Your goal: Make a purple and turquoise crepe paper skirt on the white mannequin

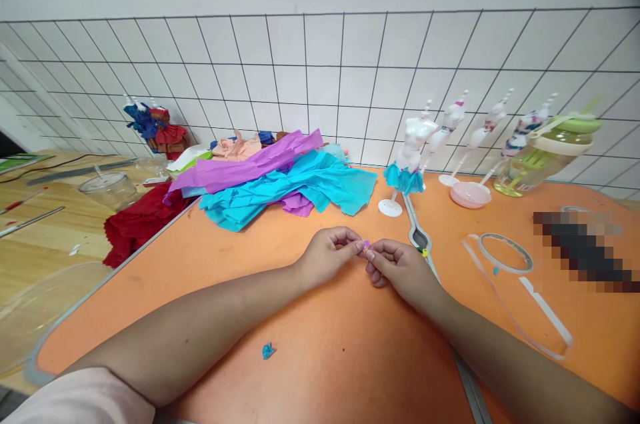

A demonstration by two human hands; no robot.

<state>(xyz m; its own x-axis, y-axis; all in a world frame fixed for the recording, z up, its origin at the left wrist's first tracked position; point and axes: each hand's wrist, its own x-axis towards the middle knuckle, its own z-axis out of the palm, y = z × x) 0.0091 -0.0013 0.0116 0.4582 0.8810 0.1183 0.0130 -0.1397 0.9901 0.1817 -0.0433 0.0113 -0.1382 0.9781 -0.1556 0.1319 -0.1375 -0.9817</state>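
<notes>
My left hand [327, 256] and my right hand [403, 269] meet above the orange tabletop [320, 371], fingertips pinched together. Between them shows a tiny purple piece of what looks like crinkled paper [367, 245], mostly hidden by the fingers. A small crumpled teal piece [269, 351] lies by itself in front of my left forearm. Beyond the hands stands a white mini dress form [417, 137] wearing a ruffled teal paper skirt [404, 177].
Purple [250, 161] and turquoise crepe paper [295, 184] lie heaped at the back. More mini dress forms [453, 116], a pink dish [471, 195] and a green-lidded bottle [550, 151] stand at the right. A tape roll [506, 253], red cloth-like material [145, 217] and a clear cup [107, 191] flank the workspace.
</notes>
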